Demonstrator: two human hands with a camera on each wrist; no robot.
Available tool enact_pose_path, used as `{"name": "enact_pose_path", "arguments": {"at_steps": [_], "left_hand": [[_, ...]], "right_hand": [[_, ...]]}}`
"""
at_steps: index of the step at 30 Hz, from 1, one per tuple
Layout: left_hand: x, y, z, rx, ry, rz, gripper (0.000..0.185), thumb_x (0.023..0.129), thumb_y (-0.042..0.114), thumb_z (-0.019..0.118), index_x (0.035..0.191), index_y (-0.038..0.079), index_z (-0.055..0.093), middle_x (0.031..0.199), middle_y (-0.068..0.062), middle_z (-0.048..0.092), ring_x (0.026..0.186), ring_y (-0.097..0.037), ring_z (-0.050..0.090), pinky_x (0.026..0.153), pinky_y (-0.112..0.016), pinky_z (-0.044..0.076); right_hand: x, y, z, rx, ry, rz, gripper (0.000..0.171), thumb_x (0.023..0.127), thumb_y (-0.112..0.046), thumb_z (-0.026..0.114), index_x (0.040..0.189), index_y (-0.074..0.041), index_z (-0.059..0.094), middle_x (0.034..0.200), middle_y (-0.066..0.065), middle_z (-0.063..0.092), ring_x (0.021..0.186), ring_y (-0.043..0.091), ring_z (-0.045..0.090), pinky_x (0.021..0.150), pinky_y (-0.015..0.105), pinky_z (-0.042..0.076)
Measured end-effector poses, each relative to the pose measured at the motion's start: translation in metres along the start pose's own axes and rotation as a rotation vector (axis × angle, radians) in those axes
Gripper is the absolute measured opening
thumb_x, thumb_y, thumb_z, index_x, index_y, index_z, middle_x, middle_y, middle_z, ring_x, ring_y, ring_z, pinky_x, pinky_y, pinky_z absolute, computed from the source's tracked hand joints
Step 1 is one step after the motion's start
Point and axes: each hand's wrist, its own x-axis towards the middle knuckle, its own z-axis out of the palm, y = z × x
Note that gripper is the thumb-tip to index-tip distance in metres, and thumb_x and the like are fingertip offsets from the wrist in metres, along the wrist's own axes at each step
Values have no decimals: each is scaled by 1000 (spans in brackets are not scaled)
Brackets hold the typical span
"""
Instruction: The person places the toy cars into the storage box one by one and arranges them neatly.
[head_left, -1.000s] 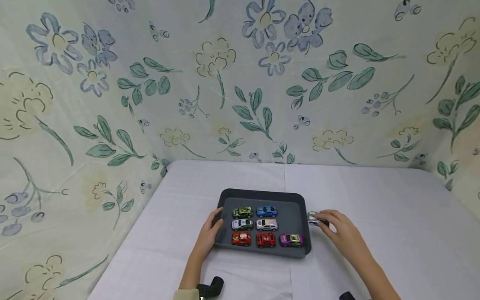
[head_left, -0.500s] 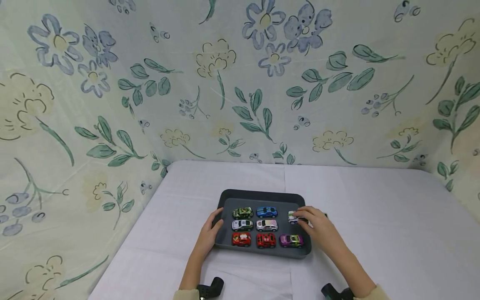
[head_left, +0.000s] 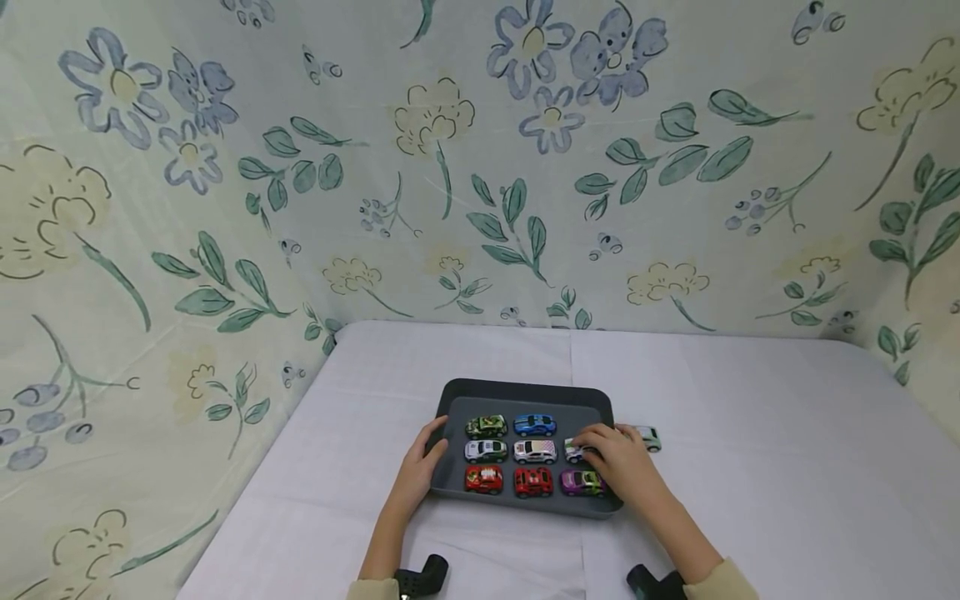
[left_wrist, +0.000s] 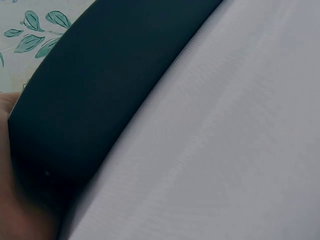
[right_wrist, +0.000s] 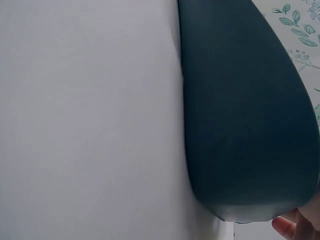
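Note:
A dark grey tray (head_left: pixel 525 388) lies on the white table and holds several toy cars in rows, among them a blue car (head_left: pixel 534 424) and a purple car (head_left: pixel 581 482). My right hand (head_left: pixel 592 447) reaches over the tray's right side and pinches a white and green car (head_left: pixel 573 452) at the right end of the middle row. My left hand (head_left: pixel 429 447) grips the tray's left edge, thumb over the rim. The left wrist view shows only the tray's outer wall (left_wrist: pixel 100 90). In the right wrist view the wall (right_wrist: pixel 240 125) fills the right side, with a fingertip (right_wrist: pixel 295 227) below it.
Another small white and green car (head_left: pixel 648 437) sits on the tablecloth (head_left: pixel 750 467) just right of the tray. Floral fabric walls (head_left: pixel 480 167) close in the back and both sides. Black wrist mounts (head_left: pixel 423 575) show at the bottom edge.
My right hand has carried the white and green car from the table on the tray's right into the tray's middle row. A second car on the table now shows. The left hand has stayed put.

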Motion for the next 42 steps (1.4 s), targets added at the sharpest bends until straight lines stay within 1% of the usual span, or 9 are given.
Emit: {"name": "enact_pose_path", "arguments": {"at_steps": [8, 11, 14, 19, 22, 26, 31, 36, 42], "left_hand": [[0, 0, 0, 6, -1, 1, 43, 95, 23, 46, 137, 14, 40, 147, -16, 29, 137, -37, 20, 109, -58, 17], [0, 0, 0, 4, -2, -1, 43, 95, 23, 46, 137, 14, 40, 147, -16, 29, 138, -37, 20, 109, -58, 17], [0, 0, 0, 4, -1, 0, 43, 95, 22, 46, 137, 14, 40, 147, -16, 29, 137, -38, 20, 109, -58, 17], [0, 0, 0, 7, 0, 0, 43, 95, 23, 46, 137, 14, 40, 147, -16, 29, 137, -38, 20, 109, -58, 17], [0, 0, 0, 7, -1, 1, 44, 95, 23, 46, 137, 14, 40, 147, -16, 29, 138, -38, 20, 109, -58, 17], [-1, 0, 0, 1, -1, 0, 44, 95, 23, 46, 137, 13, 40, 147, -16, 29, 138, -38, 20, 109, -58, 16], [0, 1, 1, 2, -1, -1, 43, 95, 22, 45, 137, 13, 40, 147, -16, 29, 138, -38, 20, 109, -58, 16], [0, 1, 0, 5, -2, 0, 43, 95, 23, 46, 137, 15, 40, 147, -15, 29, 138, -37, 20, 109, -58, 17], [-2, 3, 0, 8, 0, 4, 43, 95, 23, 46, 137, 14, 40, 147, -15, 30, 137, -37, 21, 109, -58, 17]], "right_hand": [[2, -3, -4, -17, -51, 32, 18, 75, -9, 70, 91, -17, 68, 97, 0, 66, 96, 21, 62, 95, 54, 37], [2, -4, -7, -20, -59, 37, 18, 76, -9, 70, 93, -16, 68, 100, 2, 66, 98, 22, 61, 97, 56, 35], [1, -5, -12, -20, -44, 45, 19, 77, -10, 69, 95, -16, 68, 102, 2, 66, 100, 23, 61, 98, 57, 33], [-2, -5, -22, 0, 18, 69, 21, 77, -12, 70, 98, -16, 68, 106, 4, 66, 103, 26, 60, 99, 56, 31], [-4, -1, -27, 22, 59, 100, 24, 79, -15, 69, 103, -14, 66, 111, 7, 64, 106, 28, 58, 100, 56, 30], [-7, 10, -29, 47, 125, 144, 30, 81, -16, 66, 111, -10, 63, 117, 13, 60, 110, 32, 54, 98, 58, 30], [-11, 31, -26, 78, 194, 174, 34, 83, -11, 62, 117, -6, 58, 120, 18, 56, 111, 37, 50, 94, 59, 32], [-12, 50, -20, 85, 166, 185, 37, 82, -8, 61, 119, -6, 56, 123, 21, 52, 112, 41, 49, 90, 60, 34], [-14, 63, -16, 175, 47, 239, 40, 83, -8, 62, 122, -2, 53, 129, 25, 46, 117, 45, 42, 95, 59, 35]]}}
